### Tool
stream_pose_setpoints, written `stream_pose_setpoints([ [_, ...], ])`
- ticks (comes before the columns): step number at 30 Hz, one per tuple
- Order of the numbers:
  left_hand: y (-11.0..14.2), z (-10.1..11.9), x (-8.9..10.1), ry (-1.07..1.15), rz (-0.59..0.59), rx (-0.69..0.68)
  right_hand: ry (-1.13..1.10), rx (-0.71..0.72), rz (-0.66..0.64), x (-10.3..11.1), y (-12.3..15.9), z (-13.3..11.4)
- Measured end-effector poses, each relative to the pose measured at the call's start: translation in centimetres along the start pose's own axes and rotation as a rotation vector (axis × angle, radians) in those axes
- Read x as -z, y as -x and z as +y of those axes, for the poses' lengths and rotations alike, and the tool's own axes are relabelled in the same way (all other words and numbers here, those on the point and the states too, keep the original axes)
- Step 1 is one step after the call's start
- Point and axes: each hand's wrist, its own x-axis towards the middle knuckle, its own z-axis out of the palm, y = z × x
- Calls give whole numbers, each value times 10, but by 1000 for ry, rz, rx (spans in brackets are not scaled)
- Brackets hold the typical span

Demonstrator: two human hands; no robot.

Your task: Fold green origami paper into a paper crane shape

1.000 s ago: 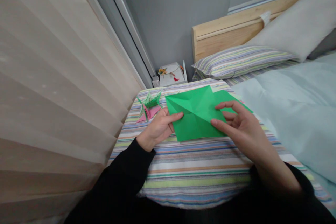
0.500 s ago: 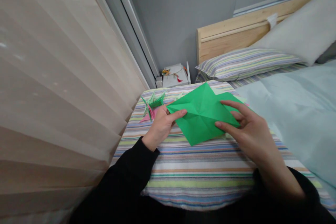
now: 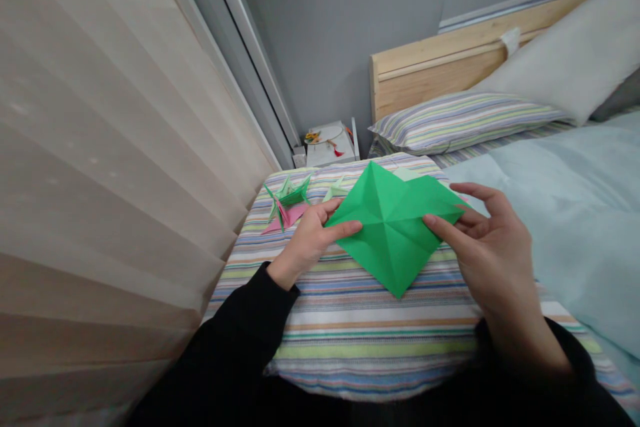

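A creased square of green origami paper (image 3: 387, 227) is held up over the striped cloth (image 3: 380, 347). My left hand (image 3: 317, 237) pinches its left corner, thumb on top and fingers beneath. On the opposite side my right hand (image 3: 485, 233) grips the paper near its right corner, thumb on the near face, index finger lifted off. Crease lines cross at the middle of the sheet. Left of my left hand lie a folded green paper figure (image 3: 294, 195) and a pink one (image 3: 290, 216). Behind the sheet, a pale green folded piece (image 3: 335, 190) partly shows.
A pleated curtain (image 3: 100, 147) hangs along the left. Beyond the cloth stands a small white table (image 3: 327, 155) with scissors and a red tassel on it. To the right is a bed with a pale blue quilt (image 3: 550, 193), a striped pillow (image 3: 465, 121) and a wooden headboard (image 3: 430, 73).
The green paper has turned and opened out flatter, its near corner shifting right and towards me. My right hand has moved slightly right, its index finger now off the sheet.
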Motion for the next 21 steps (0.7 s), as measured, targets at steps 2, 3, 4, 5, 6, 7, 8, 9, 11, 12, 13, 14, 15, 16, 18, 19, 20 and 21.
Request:
stream_pose_setpoints([
  [2,1,1,0,-6,-13,27,18,1,-64,-1,1,1],
  [3,1,1,-1,-7,-20,32,28,6,-86,-1,1,2],
  [4,1,2,-1,-7,-28,31,38,14,-98,-1,1,3],
  [5,2,2,-1,-5,-37,27,47,22,-102,-1,1,4],
  [6,2,2,-2,0,-45,21,54,28,-100,0,1,5],
  [7,2,3,-2,6,-50,16,58,32,-95,0,1,5],
  [8,2,3,-3,12,-49,10,60,34,-89,1,0,6],
  [9,1,3,-3,17,-45,4,59,33,-87,1,0,7],
  [11,1,3,-3,17,-34,-14,53,34,-85,2,0,7],
  [12,1,3,-3,10,-28,-26,51,37,-85,2,0,7],
  [13,1,2,-2,-2,-25,-37,53,38,-86,2,0,7],
  [14,0,2,-2,-17,-21,-47,60,36,-87,2,0,7],
  [15,0,1,-1,-31,-19,-52,70,29,-89,2,0,7],
  [16,0,1,-1,-43,-16,-54,82,18,-91,2,0,7],
  [18,0,1,0,-53,-16,-50,96,-10,-95,2,0,6],
  [19,0,0,1,-49,-16,-51,96,-20,-94,1,0,5],
  [20,-1,0,1,-41,-13,-57,95,-26,-91,1,0,5],
  [21,-1,0,2,-32,-8,-66,94,-25,-84,1,0,4],
])
